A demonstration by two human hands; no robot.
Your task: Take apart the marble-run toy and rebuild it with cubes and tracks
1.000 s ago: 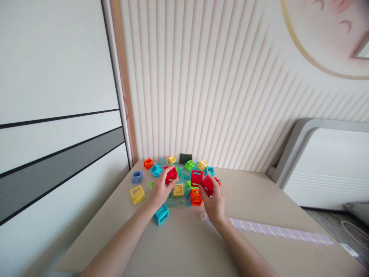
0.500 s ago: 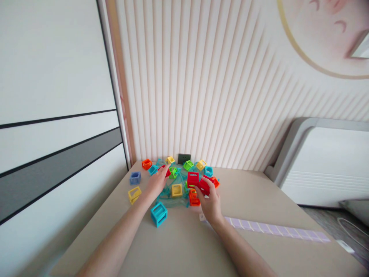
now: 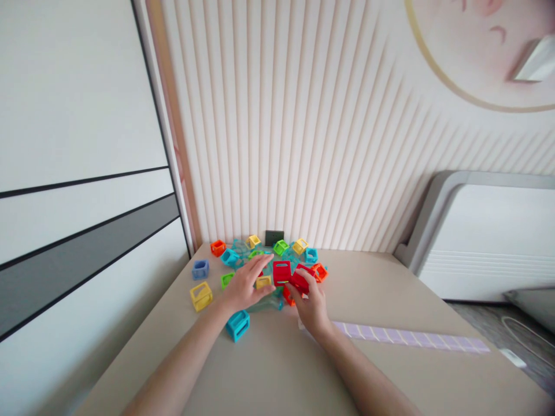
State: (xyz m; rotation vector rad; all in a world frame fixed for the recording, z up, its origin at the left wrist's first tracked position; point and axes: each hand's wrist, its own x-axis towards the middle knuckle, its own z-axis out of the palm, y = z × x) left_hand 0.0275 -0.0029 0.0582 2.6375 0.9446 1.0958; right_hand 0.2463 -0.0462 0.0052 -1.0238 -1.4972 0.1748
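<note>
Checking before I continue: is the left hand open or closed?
Open: the left hand has thumb and fingers apart, a yellow block showing between.

1. A home, by its look.
2. Open-sided coloured plastic toy cubes (image 3: 238, 327) on a beige tabletop (image 3: 364, 289).
3. Cream fluted wall (image 3: 286, 127) with a round, gold-rimmed pink decoration (image 3: 472, 52).
4. Grey-rimmed white headboard-like panel (image 3: 494, 231).

Rear wall is clad in cream fluted paneling (image 3: 295, 115); blk outlet plate (image 3: 274, 238) is set low, by far edge of beige tabletop (image 3: 368, 283). White wardrobe (image 3: 78, 86) is seen on L, crossed by grey band (image 3: 87, 237) w/ blk trim. Lavender strip (image 3: 407, 337), divided by pale lines, is laid on tabletop, R side. Grey-framed white headboard (image 3: 498, 225) is placed far R. Gold-rimmed round panel (image 3: 468, 52), upper R, is partly cut off. Pale cable (image 3: 520, 335) is looped on grey flr (image 3: 479, 318), lower R.
</note>
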